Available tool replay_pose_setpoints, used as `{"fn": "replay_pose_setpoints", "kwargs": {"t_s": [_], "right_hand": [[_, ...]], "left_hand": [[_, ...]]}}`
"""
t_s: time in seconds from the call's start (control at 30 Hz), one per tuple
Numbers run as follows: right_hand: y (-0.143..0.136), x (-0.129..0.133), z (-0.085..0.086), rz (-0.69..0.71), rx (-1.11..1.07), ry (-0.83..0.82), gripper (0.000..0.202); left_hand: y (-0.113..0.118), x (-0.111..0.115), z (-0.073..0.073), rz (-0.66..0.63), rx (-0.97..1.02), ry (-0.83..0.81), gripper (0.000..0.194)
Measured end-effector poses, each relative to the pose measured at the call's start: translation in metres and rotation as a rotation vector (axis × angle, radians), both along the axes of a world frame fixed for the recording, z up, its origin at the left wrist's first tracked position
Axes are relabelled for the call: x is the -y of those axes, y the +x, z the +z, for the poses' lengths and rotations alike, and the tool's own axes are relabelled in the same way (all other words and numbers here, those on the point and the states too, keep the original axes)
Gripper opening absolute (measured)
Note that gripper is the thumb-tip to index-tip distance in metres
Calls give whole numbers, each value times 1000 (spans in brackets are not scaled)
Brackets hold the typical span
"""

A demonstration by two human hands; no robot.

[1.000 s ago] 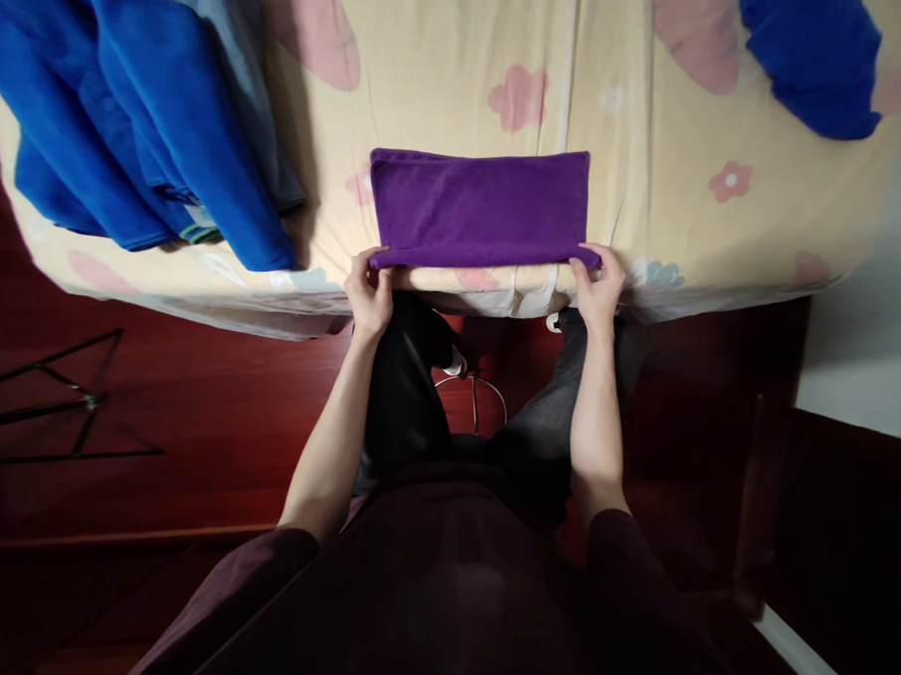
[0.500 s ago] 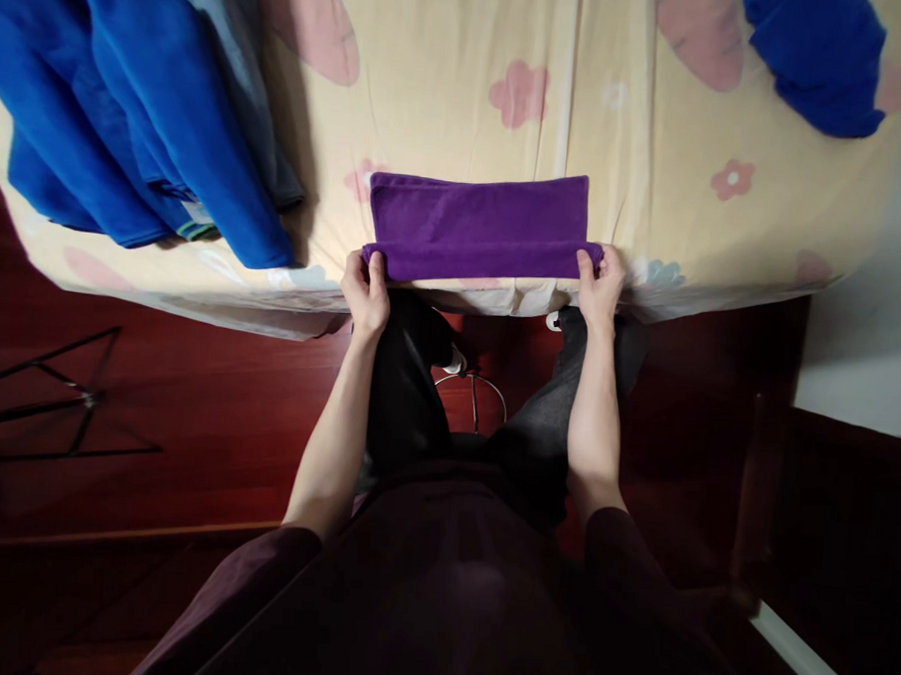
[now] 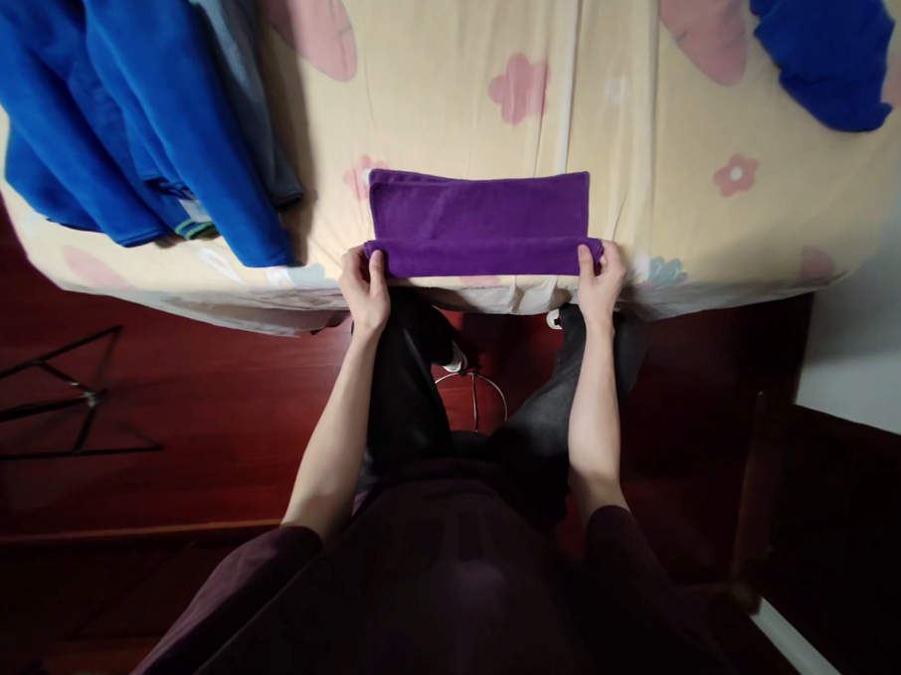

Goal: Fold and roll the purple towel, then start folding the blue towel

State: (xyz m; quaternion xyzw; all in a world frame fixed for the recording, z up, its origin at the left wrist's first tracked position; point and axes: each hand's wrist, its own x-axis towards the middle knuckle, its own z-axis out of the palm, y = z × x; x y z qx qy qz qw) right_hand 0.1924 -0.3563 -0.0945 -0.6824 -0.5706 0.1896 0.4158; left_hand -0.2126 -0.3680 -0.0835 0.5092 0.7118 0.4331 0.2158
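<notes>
Here, fingers (image 3: 377, 265) of my left hand (image 3: 366, 292) and right hand (image 3: 600, 284) pinch the purple cloth (image 3: 478, 205), whose near fold (image 3: 484, 259) could skew if I pull unevenly.

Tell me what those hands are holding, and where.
A purple cloth: the left hand and the right hand pinch opposite ends of its folded near edge.

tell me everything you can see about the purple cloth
The purple cloth is a plain, soft-looking rectangle lying lengthwise along the near side of the patterned sheet. A band along its near edge is folded or rolled over, with light creases beyond. The left hand pinches that band's left end, the right hand its right end.
</notes>
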Motion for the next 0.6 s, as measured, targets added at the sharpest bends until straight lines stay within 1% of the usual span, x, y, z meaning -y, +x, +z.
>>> {"fn": "replay_pose_setpoints", "kwargs": {"t_s": [0.07,0.17,0.23,0.27,0.3,0.4,0.43,0.5,0.6], "right_hand": [[-2,1,2,-6,20,30,56],[-8,4,13,-30,73,110,56],[-16,8,23,-11,119,144,54],[-22,10,28,23,149,143,53],[-28,13,34,72,182,130,52],[-50,19,46,278,261,36,47],[-58,20,49,350,274,-3,46],[-72,22,52,479,291,-63,46],[-86,20,53,604,306,-95,46]], "left_hand": [[1,1,3,6,-43,15,56],[4,7,10,12,-155,135,49],[8,12,14,-46,-247,225,45],[10,15,17,-118,-287,245,44],[12,17,18,-220,-320,240,42],[21,19,23,-577,-367,107,41],[24,19,25,-667,-372,53,43],[32,18,29,-781,-378,-17,48],[43,14,34,-844,-383,-49,56]]}}
